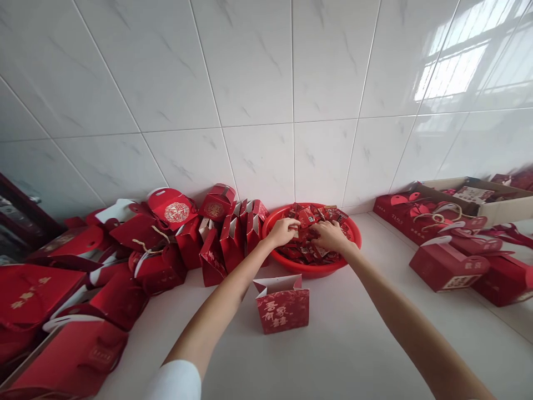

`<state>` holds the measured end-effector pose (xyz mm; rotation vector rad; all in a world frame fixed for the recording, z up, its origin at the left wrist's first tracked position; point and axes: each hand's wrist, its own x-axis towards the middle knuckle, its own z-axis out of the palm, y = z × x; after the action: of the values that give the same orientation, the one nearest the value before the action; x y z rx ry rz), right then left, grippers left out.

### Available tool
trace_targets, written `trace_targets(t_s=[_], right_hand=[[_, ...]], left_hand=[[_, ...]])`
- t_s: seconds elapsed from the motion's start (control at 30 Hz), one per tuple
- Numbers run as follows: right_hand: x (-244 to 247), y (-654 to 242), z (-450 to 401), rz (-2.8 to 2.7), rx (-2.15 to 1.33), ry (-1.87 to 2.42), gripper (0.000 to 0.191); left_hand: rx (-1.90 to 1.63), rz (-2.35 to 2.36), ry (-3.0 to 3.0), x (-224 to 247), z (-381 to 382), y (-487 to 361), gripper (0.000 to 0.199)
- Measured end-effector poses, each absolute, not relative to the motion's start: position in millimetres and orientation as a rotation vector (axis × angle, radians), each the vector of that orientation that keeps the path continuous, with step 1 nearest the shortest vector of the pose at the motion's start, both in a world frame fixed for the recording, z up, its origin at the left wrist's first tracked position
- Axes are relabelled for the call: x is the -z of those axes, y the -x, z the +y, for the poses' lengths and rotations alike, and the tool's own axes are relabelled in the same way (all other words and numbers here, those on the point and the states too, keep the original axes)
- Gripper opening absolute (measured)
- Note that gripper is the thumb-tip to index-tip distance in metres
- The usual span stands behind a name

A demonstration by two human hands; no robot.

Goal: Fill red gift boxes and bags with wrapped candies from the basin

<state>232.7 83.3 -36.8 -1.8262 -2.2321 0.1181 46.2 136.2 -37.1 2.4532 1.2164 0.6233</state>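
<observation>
A round red plastic basket (313, 271) full of small red wrapped packets (307, 216) stands against the wall. Over its left side, my left hand (284, 231) has its fingers pinched at a small packet. My right hand (332, 236) reaches in from the right, fingers curled down among the packets; what they grip, if anything, is hidden. In front of the basket, between my forearms, a red paper gift box (283, 311) with light-coloured Chinese characters stands upright, its top open and nothing visible inside from here.
Several red gift boxes (160, 269) crowd the left side, some with rope handles. Just left of the basket, upright open-topped red boxes (231, 239) stand close together. To the right are more red boxes (447, 264) and an open carton (506, 206). A tiled wall (258, 161) closes off the back.
</observation>
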Motion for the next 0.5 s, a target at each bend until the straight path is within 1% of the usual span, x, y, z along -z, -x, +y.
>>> trace_targets(t_s=[0.13,0.27,0.37,0.5], right_hand=[[30,-218,83,-2.368,-0.06,1.839,0.034],[31,-212,76,-2.423,-0.046,1.821,0.037],[34,-214,69,-2.466,-0.086,1.784,0.034],[40,-216,64,-2.496,-0.088,1.785,0.042]], left_hand=[[-0.734,1.413,-2.317,40,143,-44,0.052],[-0.76,1.532,-2.205,44,150,-42,0.051],[-0.726,1.517,-2.182,45,152,-42,0.048],[-0.64,1.435,-2.228,46,149,-43,0.053]])
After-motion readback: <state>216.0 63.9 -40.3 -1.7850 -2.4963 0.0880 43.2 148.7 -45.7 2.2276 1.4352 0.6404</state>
